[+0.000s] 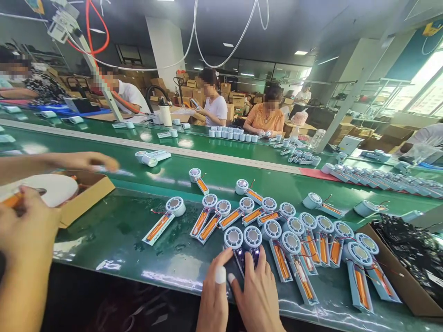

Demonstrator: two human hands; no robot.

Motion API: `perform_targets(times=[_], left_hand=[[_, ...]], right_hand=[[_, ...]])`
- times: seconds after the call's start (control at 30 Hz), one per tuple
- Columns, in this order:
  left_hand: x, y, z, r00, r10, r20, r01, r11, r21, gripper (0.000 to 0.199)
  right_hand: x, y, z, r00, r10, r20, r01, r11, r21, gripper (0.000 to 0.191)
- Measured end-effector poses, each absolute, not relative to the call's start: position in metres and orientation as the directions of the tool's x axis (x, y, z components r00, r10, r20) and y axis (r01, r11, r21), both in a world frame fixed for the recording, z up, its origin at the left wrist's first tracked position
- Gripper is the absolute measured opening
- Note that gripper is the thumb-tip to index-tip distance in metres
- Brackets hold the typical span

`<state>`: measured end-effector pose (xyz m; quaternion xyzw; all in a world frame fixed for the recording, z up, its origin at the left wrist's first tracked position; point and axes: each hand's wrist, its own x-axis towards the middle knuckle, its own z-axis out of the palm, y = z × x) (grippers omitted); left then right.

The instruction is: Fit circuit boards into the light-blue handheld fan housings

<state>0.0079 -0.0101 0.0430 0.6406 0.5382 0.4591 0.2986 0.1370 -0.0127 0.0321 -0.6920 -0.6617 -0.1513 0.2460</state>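
Two light-blue units with round fan-like heads and dark circuit boards lie side by side at the bench's front edge, the left one [233, 238] and the right one [252, 236]. My left hand [215, 290] rests its fingertips on the left unit's handle; a white cover is on one finger. My right hand [258, 288] has its fingers over the right unit's board, thumb toward my left hand. Around them lie several similar units [360, 253] with orange batteries in open handles. Whether my fingers grip or only press the units is unclear.
A cardboard box of black parts [408, 253] stands at the right. On the left, another person's hands [31, 221] are by a white roll [51, 189] and an open carton [88, 198]. A green conveyor [194, 157] crosses behind, with people seated beyond it.
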Motion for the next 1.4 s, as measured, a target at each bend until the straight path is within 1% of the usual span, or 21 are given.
perform_targets(times=[0.03, 0.07, 0.13, 0.2, 0.23, 0.27, 0.3, 0.33, 0.37, 0.47, 0.5, 0.57, 0.63, 0.73, 0.8, 0.9, 0.97, 1.03, 1.13, 1.27, 1.4], left_hand=[[0.005, -0.006, 0.043, -0.066, 0.963, 0.263, 0.367, -0.222, 0.903, 0.054], [0.003, -0.002, 0.041, -0.137, 0.954, 0.265, 0.324, -0.210, 0.922, 0.056], [-0.001, 0.007, 0.037, -0.294, 0.910, 0.294, 0.275, -0.214, 0.937, 0.058], [-0.003, 0.016, 0.032, -0.373, 0.853, 0.365, 0.335, -0.242, 0.910, 0.054], [-0.002, 0.020, 0.030, -0.355, 0.837, 0.415, 0.416, -0.256, 0.873, 0.050], [-0.001, 0.024, 0.028, -0.304, 0.834, 0.461, 0.506, -0.269, 0.820, 0.045], [0.002, 0.027, 0.027, -0.234, 0.839, 0.491, 0.586, -0.281, 0.760, 0.038], [0.004, 0.030, 0.027, -0.162, 0.848, 0.504, 0.645, -0.296, 0.705, 0.031], [0.008, 0.032, 0.026, -0.104, 0.855, 0.507, 0.680, -0.311, 0.664, 0.024], [0.014, 0.036, 0.024, -0.026, 0.857, 0.515, 0.717, -0.343, 0.607, 0.015], [0.015, 0.037, 0.022, -0.016, 0.854, 0.520, 0.727, -0.347, 0.593, 0.016], [0.017, 0.037, 0.017, -0.035, 0.847, 0.530, 0.744, -0.332, 0.580, 0.017], [0.018, 0.038, 0.011, -0.077, 0.841, 0.536, 0.755, -0.302, 0.582, 0.017], [0.019, 0.037, 0.003, -0.109, 0.845, 0.524, 0.760, -0.269, 0.592, 0.018], [0.019, 0.037, 0.001, -0.102, 0.856, 0.507, 0.752, -0.267, 0.603, 0.020], [0.017, 0.036, 0.001, -0.090, 0.870, 0.485, 0.744, -0.265, 0.613, 0.024], [0.015, 0.035, 0.005, -0.091, 0.882, 0.463, 0.744, -0.249, 0.620, 0.024], [0.014, 0.034, 0.008, -0.074, 0.896, 0.438, 0.741, -0.245, 0.626, 0.023], [0.015, 0.032, 0.013, -0.074, 0.901, 0.427, 0.726, -0.244, 0.643, 0.022], [0.020, 0.030, 0.019, -0.145, 0.887, 0.437, 0.713, -0.213, 0.668, 0.024], [0.021, 0.027, 0.027, -0.148, 0.878, 0.455, 0.727, -0.215, 0.652, 0.025]], right_hand=[[0.138, -0.009, 0.031, 0.073, 0.844, 0.532, 0.992, -0.005, -0.129, 0.026], [0.145, -0.007, 0.030, 0.034, 0.848, 0.529, 0.991, 0.041, -0.129, 0.022], [0.171, -0.006, 0.033, -0.094, 0.841, 0.533, 0.959, 0.221, -0.180, 0.022], [0.209, -0.001, 0.048, -0.234, 0.830, 0.507, 0.873, 0.409, -0.267, 0.029], [0.228, 0.007, 0.061, -0.259, 0.848, 0.462, 0.843, 0.432, -0.321, 0.032], [0.246, 0.020, 0.078, -0.280, 0.875, 0.394, 0.828, 0.428, -0.361, 0.034], [0.261, 0.038, 0.096, -0.246, 0.908, 0.339, 0.844, 0.372, -0.387, 0.036], [0.273, 0.061, 0.114, -0.215, 0.952, 0.218, 0.878, 0.286, -0.384, 0.036], [0.282, 0.088, 0.131, -0.164, 0.983, 0.087, 0.924, 0.184, -0.336, 0.035], [0.300, 0.168, 0.161, -0.013, 1.000, 0.022, 0.969, 0.018, -0.248, 0.031], [0.305, 0.189, 0.163, 0.039, 0.999, 0.003, 0.976, -0.037, -0.216, 0.029], [0.311, 0.215, 0.159, 0.116, 0.993, -0.029, 0.981, -0.119, -0.153, 0.032], [0.314, 0.223, 0.149, 0.152, 0.987, -0.061, 0.983, -0.157, -0.097, 0.035], [0.310, 0.222, 0.139, 0.154, 0.985, -0.083, 0.987, -0.158, -0.033, 0.034], [0.301, 0.223, 0.139, 0.106, 0.992, -0.061, 0.994, -0.108, -0.018, 0.035], [0.275, 0.233, 0.138, -0.097, 0.993, -0.070, 0.994, 0.093, -0.048, 0.035], [0.254, 0.244, 0.134, -0.242, 0.959, -0.148, 0.969, 0.230, -0.091, 0.033], [0.235, 0.257, 0.127, -0.315, 0.920, -0.232, 0.948, 0.291, -0.131, 0.031], [0.205, 0.279, 0.120, -0.327, 0.904, -0.274, 0.942, 0.289, -0.170, 0.032], [0.147, 0.299, 0.119, -0.316, 0.915, -0.251, 0.936, 0.257, -0.240, 0.033], [0.077, 0.295, 0.119, -0.273, 0.938, -0.213, 0.924, 0.194, -0.328, 0.034]])
